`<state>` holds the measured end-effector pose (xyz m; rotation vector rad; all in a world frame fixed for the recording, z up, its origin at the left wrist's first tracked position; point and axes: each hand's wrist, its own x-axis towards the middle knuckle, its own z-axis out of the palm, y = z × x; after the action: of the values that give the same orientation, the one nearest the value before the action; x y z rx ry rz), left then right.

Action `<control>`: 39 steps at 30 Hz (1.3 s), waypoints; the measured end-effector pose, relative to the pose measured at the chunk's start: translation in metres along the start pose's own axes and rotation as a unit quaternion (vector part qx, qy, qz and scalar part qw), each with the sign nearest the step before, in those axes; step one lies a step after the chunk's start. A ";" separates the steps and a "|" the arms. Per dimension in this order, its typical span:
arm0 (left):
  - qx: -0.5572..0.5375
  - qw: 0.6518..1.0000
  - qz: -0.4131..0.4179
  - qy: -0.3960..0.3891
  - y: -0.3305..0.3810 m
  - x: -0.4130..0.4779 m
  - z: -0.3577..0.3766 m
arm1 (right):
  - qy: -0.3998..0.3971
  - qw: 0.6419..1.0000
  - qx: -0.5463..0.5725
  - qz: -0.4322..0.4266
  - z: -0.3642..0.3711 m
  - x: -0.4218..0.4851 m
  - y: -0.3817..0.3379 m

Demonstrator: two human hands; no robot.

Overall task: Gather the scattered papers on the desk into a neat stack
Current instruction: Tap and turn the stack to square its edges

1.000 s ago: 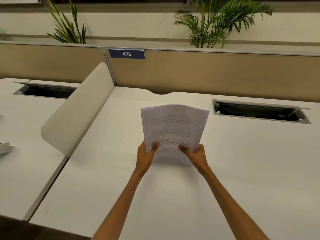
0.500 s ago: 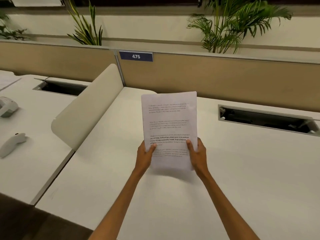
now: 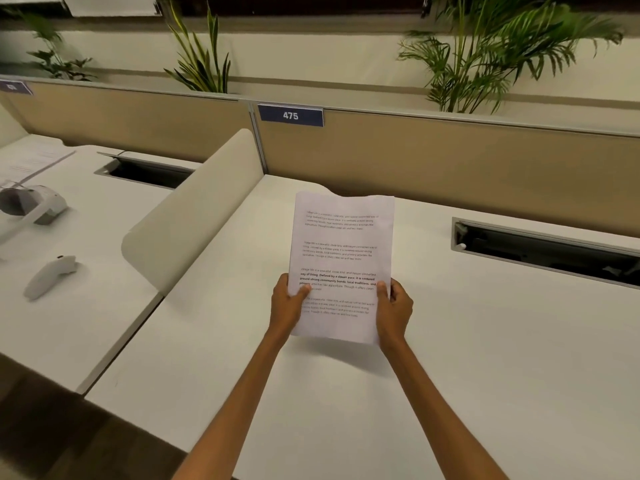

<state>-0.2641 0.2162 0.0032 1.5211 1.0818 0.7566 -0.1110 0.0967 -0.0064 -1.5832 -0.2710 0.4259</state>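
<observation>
A stack of white printed papers (image 3: pixel 343 251) is held upright above the white desk (image 3: pixel 485 375), its printed side facing me. My left hand (image 3: pixel 287 306) grips the stack's lower left edge, thumb on the front. My right hand (image 3: pixel 394 310) grips the lower right edge the same way. The sheets look aligned, with the top edge slightly wavy. The stack's bottom edge hangs a little above the desk surface.
A beige divider panel (image 3: pixel 194 209) separates this desk from the left one, which carries a white controller (image 3: pixel 52 275), a white device (image 3: pixel 31 202) and loose paper (image 3: pixel 34 161). A cable slot (image 3: pixel 543 247) opens at right. A tan partition with a 475 sign (image 3: pixel 290 115) stands behind.
The bowed stack has straightened into a flat upright sheaf. Both hands shifted to grip its lower side edges. The view has turned left, bringing the neighbouring desk's objects into sight.
</observation>
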 end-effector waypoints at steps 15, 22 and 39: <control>0.083 0.992 -0.013 0.098 0.000 0.173 -0.046 | 0.045 0.991 -0.044 0.118 0.156 0.079 -0.004; 0.103 0.991 -0.026 0.082 -0.020 0.250 -0.059 | 0.065 0.981 -0.074 0.165 0.218 0.122 0.009; 0.193 0.980 -0.027 0.043 -0.050 0.326 -0.053 | 0.106 0.946 -0.288 0.104 0.257 0.166 0.030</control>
<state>-0.1979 0.5378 -0.0597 1.7867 1.3896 0.6012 -0.0746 0.3978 -0.0587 -2.2289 -0.0610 0.3496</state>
